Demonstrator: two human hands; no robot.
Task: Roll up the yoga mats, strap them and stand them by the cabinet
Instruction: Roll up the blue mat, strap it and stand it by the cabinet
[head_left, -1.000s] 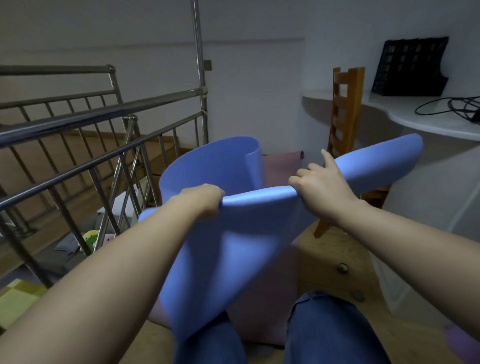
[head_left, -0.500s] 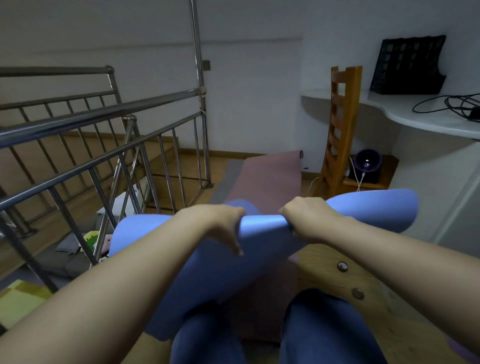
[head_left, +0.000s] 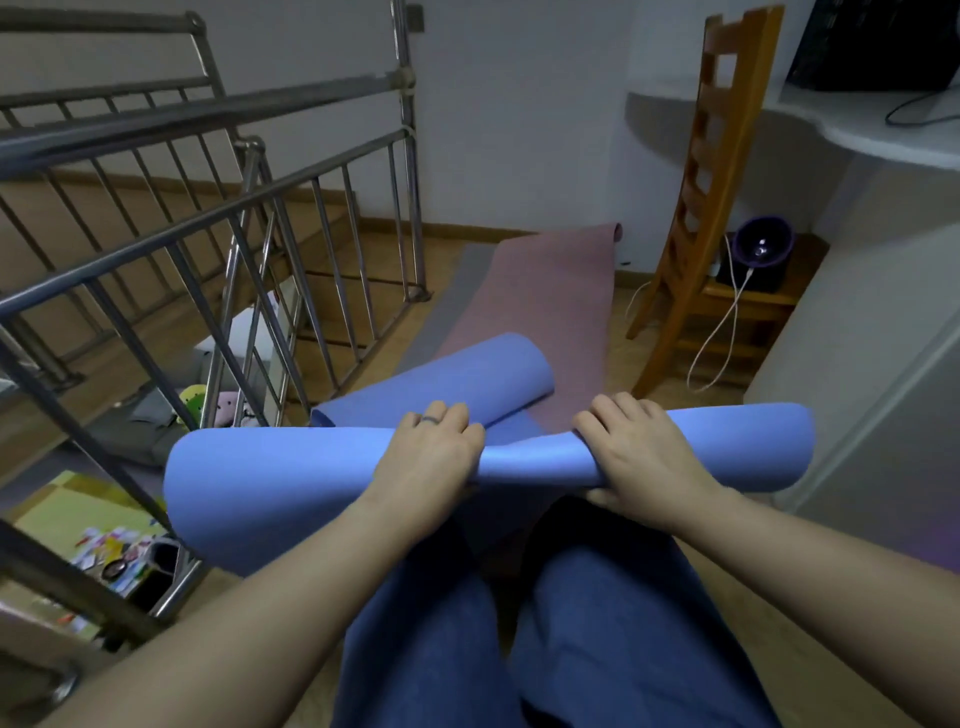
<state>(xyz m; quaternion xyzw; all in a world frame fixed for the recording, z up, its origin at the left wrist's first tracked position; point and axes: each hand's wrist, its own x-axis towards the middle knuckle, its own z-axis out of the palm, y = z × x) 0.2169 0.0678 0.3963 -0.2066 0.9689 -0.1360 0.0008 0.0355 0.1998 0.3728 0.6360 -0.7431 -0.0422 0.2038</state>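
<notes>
A blue yoga mat (head_left: 291, 467) lies across my view above my knees, loosely curled into a wide roll. My left hand (head_left: 431, 452) grips the roll just left of its middle, fingers curled over the top. My right hand (head_left: 639, 447) grips it to the right, thumb underneath. The mat is squeezed narrow between my hands. Its far end (head_left: 467, 379) curls up on the floor behind. A pink mat (head_left: 550, 301) lies flat beyond it, on top of a grey mat (head_left: 457, 291).
A steel stair railing (head_left: 218, 234) runs along the left, with a drop to a lower floor holding scattered items. A wooden chair (head_left: 711, 197) stands at the right by a white counter (head_left: 857, 124). A dark round device (head_left: 763, 249) with a white cable sits on the chair seat.
Both hands have brought the blue mat down from chest height to just above my knees. The raised loop has dropped to the floor, and the mat is curled tighter under my fingers.
</notes>
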